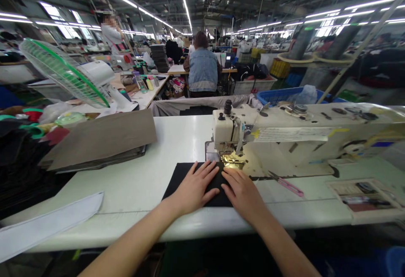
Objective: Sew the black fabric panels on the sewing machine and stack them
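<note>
A black fabric panel (175,184) lies flat on the pale table in front of the sewing machine (234,131). On top of it rests my left hand (198,186), fingers stretched out and spread toward the machine. My right hand (242,190) presses on the panel's right side with its fingers extended, close below the needle area. The panel's far edge reaches the lit metal needle plate (233,161); whether it sits under the presser foot is hidden by my fingers. To the right of my right hand lies a pair of pink-handled thread snips (289,186).
A stack of grey-brown panels (104,139) sits at the left, with a white strip (53,222) nearer the front edge. A fan (69,72) stands behind the stack. A tray of small tools (367,201) is set at the right. A person in a denim vest (203,70) sits ahead.
</note>
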`<state>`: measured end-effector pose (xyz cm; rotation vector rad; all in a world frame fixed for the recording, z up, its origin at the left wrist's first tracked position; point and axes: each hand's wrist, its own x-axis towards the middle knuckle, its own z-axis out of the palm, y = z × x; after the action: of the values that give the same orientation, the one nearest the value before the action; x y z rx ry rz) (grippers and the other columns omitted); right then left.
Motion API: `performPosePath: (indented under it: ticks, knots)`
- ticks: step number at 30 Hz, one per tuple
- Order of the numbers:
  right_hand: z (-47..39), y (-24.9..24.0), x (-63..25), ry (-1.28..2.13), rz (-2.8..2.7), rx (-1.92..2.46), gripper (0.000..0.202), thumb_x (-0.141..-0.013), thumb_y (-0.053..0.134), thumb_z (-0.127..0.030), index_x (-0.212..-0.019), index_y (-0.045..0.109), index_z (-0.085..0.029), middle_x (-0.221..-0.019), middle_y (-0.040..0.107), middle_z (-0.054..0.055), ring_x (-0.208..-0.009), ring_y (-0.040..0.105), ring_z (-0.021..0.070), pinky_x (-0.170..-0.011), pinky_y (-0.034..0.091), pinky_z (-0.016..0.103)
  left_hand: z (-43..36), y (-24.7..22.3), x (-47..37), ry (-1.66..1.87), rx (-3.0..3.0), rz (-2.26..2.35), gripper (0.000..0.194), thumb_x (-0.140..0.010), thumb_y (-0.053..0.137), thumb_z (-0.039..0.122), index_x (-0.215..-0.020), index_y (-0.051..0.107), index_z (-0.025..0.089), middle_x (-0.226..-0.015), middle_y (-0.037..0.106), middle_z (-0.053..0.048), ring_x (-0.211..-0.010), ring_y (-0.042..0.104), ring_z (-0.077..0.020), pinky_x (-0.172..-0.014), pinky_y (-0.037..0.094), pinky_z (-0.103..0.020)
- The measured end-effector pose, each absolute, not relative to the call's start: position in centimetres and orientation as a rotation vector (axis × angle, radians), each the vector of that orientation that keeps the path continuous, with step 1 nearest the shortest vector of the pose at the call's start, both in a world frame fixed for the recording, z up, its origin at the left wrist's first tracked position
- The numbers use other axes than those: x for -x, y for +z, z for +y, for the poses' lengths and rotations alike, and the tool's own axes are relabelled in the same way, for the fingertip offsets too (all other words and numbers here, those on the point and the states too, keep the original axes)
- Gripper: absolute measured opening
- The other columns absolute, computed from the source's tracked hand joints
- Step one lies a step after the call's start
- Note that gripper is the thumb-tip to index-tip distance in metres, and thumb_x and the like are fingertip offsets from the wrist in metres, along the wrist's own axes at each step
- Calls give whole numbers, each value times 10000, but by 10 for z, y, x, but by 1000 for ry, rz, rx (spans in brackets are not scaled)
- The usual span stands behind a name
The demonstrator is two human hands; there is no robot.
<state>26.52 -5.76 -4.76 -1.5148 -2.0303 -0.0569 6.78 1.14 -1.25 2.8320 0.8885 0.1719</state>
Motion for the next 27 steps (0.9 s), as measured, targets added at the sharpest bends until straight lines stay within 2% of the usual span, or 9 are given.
performPosePath:
  ticks: [11,18,27]
  knots:
    - [-46,-49,-264,-47,-1969,1556,304,-939,553,-189,-1229,645,-189,-1254,672,123,-1177,598,281,-1016,524,507,34,-8,-65,168,-2813,811,631,-1005,450,539,-1553,334,249,-1634,286,-74,-1511,258,-283,-1219,192,-541]
    - [-46,-45,-263,-34,-1985,1581,305,-929,575,-167,-1224,644,-131,-1249,667,140,-1178,590,278,-1019,518,485,35,-11,-64,190,-2810,801,638,-1002,462,538,-1555,332,246,-1634,285,-79,-1511,256,-283,-1223,182,-537]
    - [-45,-43,-263,-41,-1972,1597,321,-935,565,-173,-1247,640,-176,-1270,667,123,-1187,584,287,-1022,516,518,39,-8,-67,177,-2828,817,646,-995,486,522,-1555,332,238,-1630,293,-94,-1511,256,-292,-1216,200,-561]
